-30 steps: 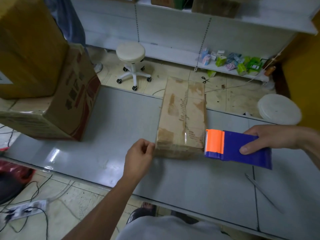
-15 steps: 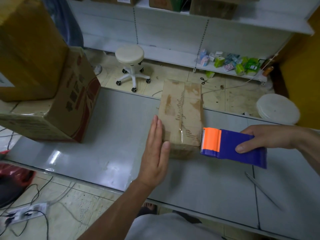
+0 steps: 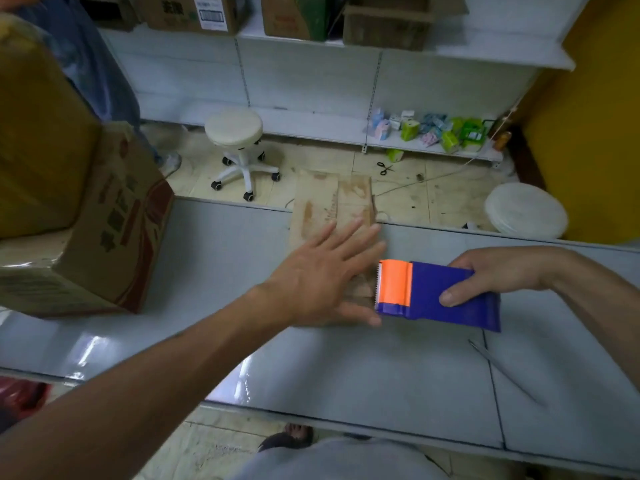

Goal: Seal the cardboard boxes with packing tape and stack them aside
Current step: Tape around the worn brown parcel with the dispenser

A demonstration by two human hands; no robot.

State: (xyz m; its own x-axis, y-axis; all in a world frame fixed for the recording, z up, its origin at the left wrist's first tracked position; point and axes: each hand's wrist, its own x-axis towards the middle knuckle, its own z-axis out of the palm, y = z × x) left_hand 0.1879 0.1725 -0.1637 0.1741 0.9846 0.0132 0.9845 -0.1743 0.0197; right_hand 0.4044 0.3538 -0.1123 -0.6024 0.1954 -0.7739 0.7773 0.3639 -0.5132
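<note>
Left grip point(image 3: 322, 278) is flat with fingers spread, pressing the box point(image 3: 332, 202) at centre frame on the surface point(image 3: 207, 271). Right grip point(image 3: 502, 271) curls round the dispenser point(image 3: 440, 296) beside its near end. Best press firm, rubbing tape along the seam.

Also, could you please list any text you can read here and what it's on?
Nothing reads clearly.
Shelf carton: white barcode label and printed characters, too small.
Large carton on the left: dark printed characters, blurred.
Small box under the left hand: a line of marks, illegible.
Tape dispenser in the right hand: no text.
</note>
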